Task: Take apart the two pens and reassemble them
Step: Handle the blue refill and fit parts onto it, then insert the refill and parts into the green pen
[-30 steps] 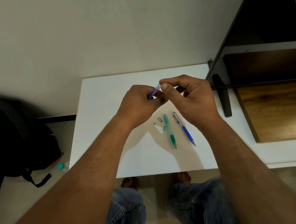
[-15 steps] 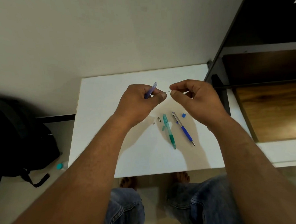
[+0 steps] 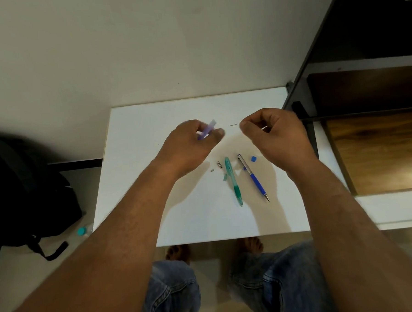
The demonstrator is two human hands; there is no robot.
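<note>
Pinching the tube [image 3: 208, 129] in your left hand [image 3: 187, 145] and a thin rod [image 3: 234, 125] in your right hand [image 3: 275, 138], tips apart. Keep rod in line with the bore; it looks easily bent. Green pen [image 3: 233, 180] and blue pen [image 3: 254, 177] lie between your wrists, on the table [image 3: 142, 183].

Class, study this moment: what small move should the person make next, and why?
Probably lay the thin rod on the table beside the blue pen. The right hand pinches it clear of the purple tube that the left hand holds, and small parts already lie loose there, so taking apart seems under way.
</note>
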